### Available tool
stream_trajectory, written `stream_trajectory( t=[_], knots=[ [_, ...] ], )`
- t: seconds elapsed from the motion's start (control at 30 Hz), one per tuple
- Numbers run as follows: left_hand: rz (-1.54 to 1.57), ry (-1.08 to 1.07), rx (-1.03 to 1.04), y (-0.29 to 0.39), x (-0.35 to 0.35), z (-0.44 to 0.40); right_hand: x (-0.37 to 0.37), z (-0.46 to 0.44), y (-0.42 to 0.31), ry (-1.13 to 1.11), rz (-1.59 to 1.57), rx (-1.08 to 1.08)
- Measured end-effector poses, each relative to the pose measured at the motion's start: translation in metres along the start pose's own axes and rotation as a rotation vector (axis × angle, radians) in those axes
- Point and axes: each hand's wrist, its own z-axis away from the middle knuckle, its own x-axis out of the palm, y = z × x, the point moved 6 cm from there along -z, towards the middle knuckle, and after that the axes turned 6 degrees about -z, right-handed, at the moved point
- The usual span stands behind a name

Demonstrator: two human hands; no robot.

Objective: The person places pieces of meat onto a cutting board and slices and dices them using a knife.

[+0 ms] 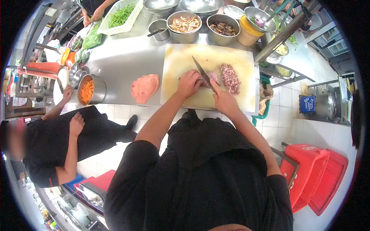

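Observation:
On the yellowed white cutting board (173,54), my right hand (225,101) is closed round the handle of a kitchen knife (202,71), its blade pointing away and to the left. My left hand (190,84) presses with curled fingers on pinkish meat (212,77), which the hand and blade partly hide. The knife lies close beside those fingertips. To the right of the blade is a heap of small pink-red diced pieces (230,79). Left of the board, a soft pink folded mass (145,88) rests on the steel counter; whether cloth or meat, I cannot tell.
Behind the board stand pots of sliced pale food (185,24) and dark mushrooms (222,30). A pot of carrot strips (91,90) is at the left, beside a co-worker (65,142). Another person's hands (91,17) are near a green-bean basket (121,17). A red bin (308,169) stands right.

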Motion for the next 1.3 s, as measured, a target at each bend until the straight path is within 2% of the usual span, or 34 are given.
stream_trajectory(
  t=[0.37,0.5,0.6,0.7,0.8,0.93,1.17,1.3],
  knots=[
    [-0.053,-0.027,-0.037,-0.002,0.004,-0.004,0.008,-0.028,0.008,-0.023,-0.009,-0.033],
    [-0.058,-0.121,-0.090,-0.003,0.006,-0.005,0.030,-0.034,0.017,-0.032,-0.043,0.040],
    [-0.039,-0.098,-0.053,-0.010,0.012,-0.008,0.044,-0.035,0.040,0.099,-0.122,-0.019],
    [-0.016,-0.113,-0.066,-0.010,0.009,-0.003,0.033,-0.039,0.045,0.137,-0.165,-0.042],
    [0.031,-0.124,-0.052,-0.016,0.002,-0.002,0.006,-0.014,0.042,0.210,-0.307,-0.013],
    [0.094,-0.159,-0.096,-0.034,0.002,0.002,-0.035,0.012,0.041,0.194,-0.332,0.140],
    [-0.031,-0.124,0.018,-0.011,-0.022,0.002,-0.031,0.061,0.061,0.231,-0.426,0.185],
    [-0.003,-0.153,-0.031,-0.019,-0.017,0.005,-0.023,0.079,0.066,0.265,-0.422,0.158]
  ],
)
